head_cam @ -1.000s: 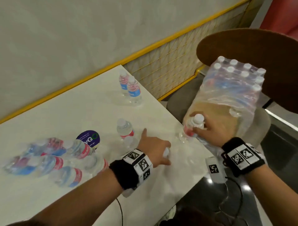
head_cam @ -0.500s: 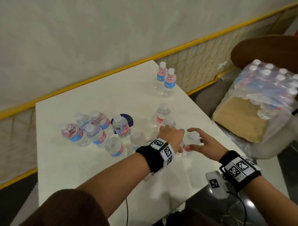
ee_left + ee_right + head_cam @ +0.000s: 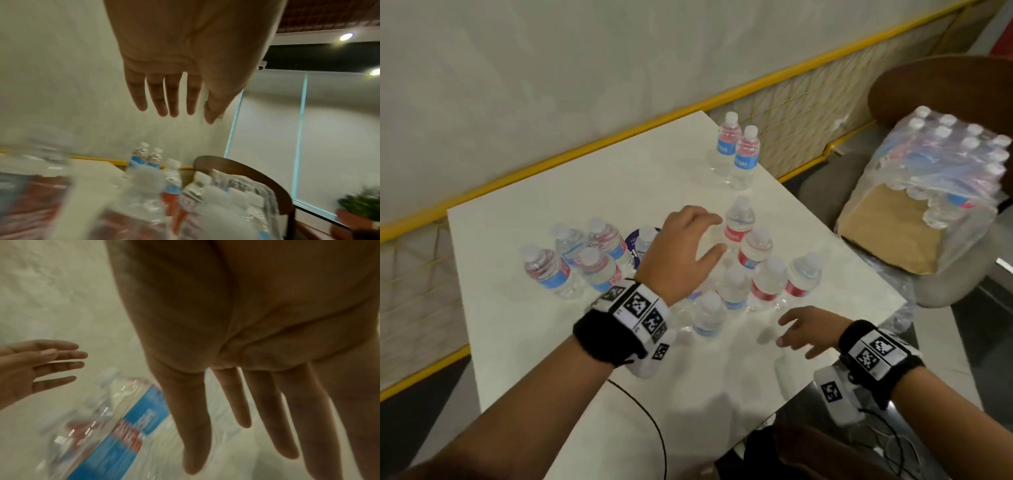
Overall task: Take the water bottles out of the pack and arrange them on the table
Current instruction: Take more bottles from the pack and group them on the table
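Note:
Several small water bottles stand on the white table (image 3: 524,342). One cluster (image 3: 767,274) stands near the right edge, another group (image 3: 578,260) at the left, and two bottles (image 3: 738,150) at the far corner. The torn plastic pack (image 3: 941,181) with more bottles lies on a chair at the right. My left hand (image 3: 688,246) hovers above the middle cluster with fingers spread and empty; my left hand (image 3: 174,91) also shows straight fingers in its wrist view. My right hand (image 3: 804,332) floats just in front of the cluster, fingers straight, holding nothing. A blurred bottle (image 3: 107,426) lies below my right hand (image 3: 236,402).
A brown wooden chair (image 3: 941,85) holds the pack, close to the table's right edge. A round dark sticker (image 3: 637,240) sits among the left bottles. A wall with a yellow rail (image 3: 585,150) borders the table's far side. A black cable (image 3: 647,418) crosses the near table.
My right hand brought a bottle from the pack to the table and let it go. Both hands have opened and lifted off the bottles; the left rose above the cluster.

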Available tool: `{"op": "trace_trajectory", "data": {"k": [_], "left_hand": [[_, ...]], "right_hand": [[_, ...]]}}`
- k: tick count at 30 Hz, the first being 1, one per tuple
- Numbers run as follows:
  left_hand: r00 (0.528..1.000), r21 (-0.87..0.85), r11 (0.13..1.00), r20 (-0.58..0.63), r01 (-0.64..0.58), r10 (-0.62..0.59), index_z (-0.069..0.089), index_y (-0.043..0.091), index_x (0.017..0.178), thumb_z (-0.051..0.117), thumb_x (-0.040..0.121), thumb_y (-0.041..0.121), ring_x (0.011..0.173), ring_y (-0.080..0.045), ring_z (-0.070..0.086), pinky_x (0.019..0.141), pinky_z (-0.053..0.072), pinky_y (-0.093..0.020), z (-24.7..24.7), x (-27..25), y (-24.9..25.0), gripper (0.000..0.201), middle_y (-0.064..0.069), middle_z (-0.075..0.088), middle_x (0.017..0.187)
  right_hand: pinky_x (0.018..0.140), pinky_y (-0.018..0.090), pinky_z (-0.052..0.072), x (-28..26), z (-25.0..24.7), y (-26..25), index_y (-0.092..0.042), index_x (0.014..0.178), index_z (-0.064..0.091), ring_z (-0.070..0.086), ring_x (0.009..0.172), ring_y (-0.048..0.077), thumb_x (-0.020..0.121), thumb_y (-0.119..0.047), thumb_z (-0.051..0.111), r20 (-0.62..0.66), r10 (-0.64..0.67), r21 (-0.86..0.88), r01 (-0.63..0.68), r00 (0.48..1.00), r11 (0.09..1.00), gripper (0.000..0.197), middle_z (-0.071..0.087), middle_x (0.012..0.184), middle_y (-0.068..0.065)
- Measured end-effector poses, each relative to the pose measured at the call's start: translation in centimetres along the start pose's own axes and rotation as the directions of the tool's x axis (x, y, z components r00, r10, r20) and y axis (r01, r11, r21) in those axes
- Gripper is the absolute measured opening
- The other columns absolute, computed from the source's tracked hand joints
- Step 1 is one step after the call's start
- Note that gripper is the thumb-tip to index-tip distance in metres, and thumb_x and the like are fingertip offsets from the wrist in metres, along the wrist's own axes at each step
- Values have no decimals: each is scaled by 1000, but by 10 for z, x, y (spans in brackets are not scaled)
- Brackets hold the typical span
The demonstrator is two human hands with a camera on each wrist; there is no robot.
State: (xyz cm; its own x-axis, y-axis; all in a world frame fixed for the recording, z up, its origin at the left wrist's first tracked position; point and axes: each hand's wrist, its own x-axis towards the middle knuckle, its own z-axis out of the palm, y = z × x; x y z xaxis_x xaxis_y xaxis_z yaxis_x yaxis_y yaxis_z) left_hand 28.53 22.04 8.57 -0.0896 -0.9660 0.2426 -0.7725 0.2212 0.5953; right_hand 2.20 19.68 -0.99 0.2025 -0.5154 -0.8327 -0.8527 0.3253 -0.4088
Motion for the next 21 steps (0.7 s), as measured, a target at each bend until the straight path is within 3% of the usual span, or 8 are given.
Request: {"op": "trace_trajectory", "data": {"k": [3, 6, 9, 11, 14, 17, 19, 21], "left_hand": [[972, 14, 996, -223, 85, -80, 60, 16, 117, 64, 84, 17, 112, -19, 49, 96, 31, -17, -28, -38, -41, 33, -3, 53, 120], [905, -29, 959, -326, 281, -274, 56, 14, 123, 69, 79, 10, 123, -28, 44, 103, 30, -23, -39, -78, -82, 46, -11, 48, 128], [807, -28, 877, -379, 479, -453, 48, 14, 132, 68, 75, 27, 132, -32, 32, 111, 26, -37, -38, -111, -113, 62, -15, 34, 140], [764, -79, 843, -384, 532, -518, 47, 13, 132, 64, 70, 32, 134, -32, 27, 111, 23, -37, -34, -122, -125, 67, -16, 27, 143], [743, -171, 843, -406, 510, -532, 53, 8, 120, 60, 66, 22, 130, -29, 33, 110, 28, -32, -23, -129, -131, 57, -14, 31, 135], [724, -284, 828, -403, 483, -560, 49, 17, 109, 63, 69, 8, 112, -20, 46, 95, 47, -41, -8, -134, -123, 43, 1, 32, 119], [742, -345, 793, -301, 502, -600, 45, 19, 115, 69, 73, 4, 108, -16, 47, 88, 51, -42, 2, -134, -117, 50, 4, 34, 118], [788, -353, 781, -162, 516, -594, 41, 18, 125, 73, 72, 15, 112, -13, 45, 90, 50, -39, 14, -133, -117, 62, 5, 38, 124]], "right_hand": [[82, 37, 57, -3, 31, -19, -17, 128, 49, 60, 90, 16, 79, -28, 73, 75, -58, -83, 64, 995, 994, 56, 65, 112, 8], [84, 37, 57, -1, 60, -37, -19, 134, 42, 61, 102, 22, 78, -31, 75, 119, -105, -95, 117, 987, 989, 67, 62, 116, 7], [81, 33, 56, 4, 83, -51, -20, 143, 27, 61, 106, 25, 76, -38, 75, 96, -167, -116, 178, 981, 977, 84, 54, 125, 9], [85, 31, 54, 9, 92, -56, -17, 145, 20, 59, 110, 23, 74, -47, 74, 54, -208, -147, 214, 977, 966, 94, 49, 135, 11], [96, 33, 47, 18, 98, -58, -17, 145, 20, 53, 120, 21, 73, -56, 70, -3, -258, -121, 256, 966, 959, 96, 49, 137, 10], [98, 30, 43, 23, 101, -62, -17, 143, 24, 49, 124, 19, 74, -61, 65, -21, -309, -118, 304, 951, 945, 91, 47, 140, 4], [100, 30, 41, 24, 104, -69, -16, 144, 24, 48, 126, 21, 77, -57, 65, -23, -349, -127, 344, 937, 931, 89, 44, 143, 3], [102, 29, 39, 26, 109, -77, -17, 145, 21, 47, 128, 21, 79, -51, 67, -26, -392, -107, 388, 919, 916, 87, 43, 145, 1]]}}
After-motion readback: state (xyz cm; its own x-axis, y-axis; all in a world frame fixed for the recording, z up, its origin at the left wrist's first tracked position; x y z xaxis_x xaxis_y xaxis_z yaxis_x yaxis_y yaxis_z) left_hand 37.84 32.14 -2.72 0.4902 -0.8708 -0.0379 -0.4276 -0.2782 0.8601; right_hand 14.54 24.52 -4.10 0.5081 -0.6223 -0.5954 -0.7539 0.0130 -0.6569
